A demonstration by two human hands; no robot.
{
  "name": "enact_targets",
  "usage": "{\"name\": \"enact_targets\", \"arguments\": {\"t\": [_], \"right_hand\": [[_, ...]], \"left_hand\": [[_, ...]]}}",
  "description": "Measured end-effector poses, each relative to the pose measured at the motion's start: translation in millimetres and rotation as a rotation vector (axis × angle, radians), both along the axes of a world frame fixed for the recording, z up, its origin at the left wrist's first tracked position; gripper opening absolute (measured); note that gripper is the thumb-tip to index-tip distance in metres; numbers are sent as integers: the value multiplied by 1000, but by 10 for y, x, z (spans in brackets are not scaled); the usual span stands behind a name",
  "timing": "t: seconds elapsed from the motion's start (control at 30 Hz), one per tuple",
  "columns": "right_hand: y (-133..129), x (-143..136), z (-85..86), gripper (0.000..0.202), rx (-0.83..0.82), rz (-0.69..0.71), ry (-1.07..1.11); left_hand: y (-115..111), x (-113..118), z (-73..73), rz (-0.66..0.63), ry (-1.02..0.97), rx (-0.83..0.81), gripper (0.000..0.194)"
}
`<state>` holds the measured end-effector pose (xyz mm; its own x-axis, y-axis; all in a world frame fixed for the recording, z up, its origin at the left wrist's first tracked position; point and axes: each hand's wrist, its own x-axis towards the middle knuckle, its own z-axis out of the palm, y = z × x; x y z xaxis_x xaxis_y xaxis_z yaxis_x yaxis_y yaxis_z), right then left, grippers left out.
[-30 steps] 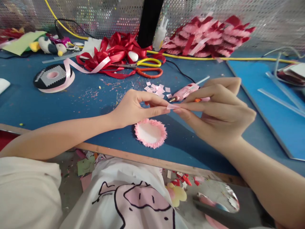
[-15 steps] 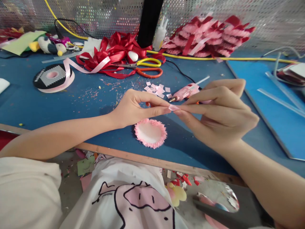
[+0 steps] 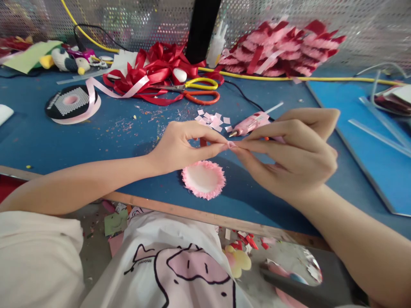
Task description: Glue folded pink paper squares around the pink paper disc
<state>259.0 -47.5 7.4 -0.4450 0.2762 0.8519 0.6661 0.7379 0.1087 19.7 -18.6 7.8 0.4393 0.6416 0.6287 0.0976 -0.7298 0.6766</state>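
Note:
Between the fingertips of both hands is a small piece of pink ribbon, pinched and mostly covered by the fingers. My left hand grips it from the left with thumb and forefinger. From the right, my right hand pinches its other end. Just below them on the table lies a round white disc with a frilly pink edge. Behind the hands, several cut pink ribbon squares are scattered. A pink glue gun lies beside them, close behind the right fingers.
Scissors with yellow and orange handles lie by tangled red ribbon. A pink ribbon spool sits at left. Behind are a squeeze bottle and a pink-and-red frilled pile. A blue board lies at right.
The ribbon piece has gone from fairly flat to gathered and narrower between the fingertips. The right hand's fingers and knuckles have shifted slightly; the left hand is nearly still.

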Motion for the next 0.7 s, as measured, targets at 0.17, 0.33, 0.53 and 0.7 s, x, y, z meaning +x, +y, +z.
{"name": "enact_targets", "arguments": {"t": [0.17,0.33,0.53,0.7], "right_hand": [[11,0,-40,15,12,-52,-30],[-2,3,-52,8,21,-107,-90],[-44,5,-38,3,38,-139,-241],[-13,-16,-68,15,81,-85,-145]], "left_hand": [[-12,-6,-8,60,80,110,11],[-9,-12,-55,117,145,213,12],[48,-38,-110,123,301,300,12],[99,-56,-119,89,381,347,12]]}}
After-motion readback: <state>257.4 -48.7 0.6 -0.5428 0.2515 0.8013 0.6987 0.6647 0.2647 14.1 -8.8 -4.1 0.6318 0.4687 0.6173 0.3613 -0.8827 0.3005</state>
